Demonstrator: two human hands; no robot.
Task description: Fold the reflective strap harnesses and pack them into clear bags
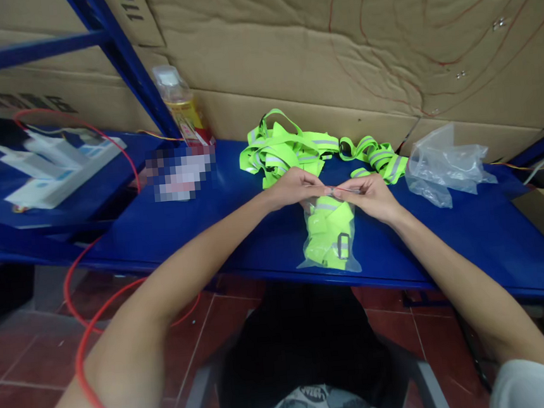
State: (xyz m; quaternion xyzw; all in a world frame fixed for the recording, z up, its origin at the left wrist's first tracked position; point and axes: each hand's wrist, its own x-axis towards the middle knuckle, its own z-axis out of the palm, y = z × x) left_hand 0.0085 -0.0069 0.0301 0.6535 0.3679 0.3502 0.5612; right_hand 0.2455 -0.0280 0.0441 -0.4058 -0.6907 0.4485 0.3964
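A clear plastic bag (308,251) hangs down toward the front edge of the blue table, with a folded neon-yellow reflective strap (327,228) and its dark buckle inside. My left hand (295,188) pinches the bag's top edge from the left. From the right, my right hand (370,196) pinches the same edge, the fingertips of both hands almost meeting at the middle. Just behind my hands lies a tangled pile of neon-yellow reflective straps (281,149). A smaller bunch of straps (377,155) sits to its right.
Crumpled clear bags (447,163) lie on the right of the blue table (236,232). A bottle (182,110) stands at the back left, near a blue frame post. Further left is a white power strip (69,174). A red hose (78,354) loops beside my left arm. Cardboard (259,53) lines the back.
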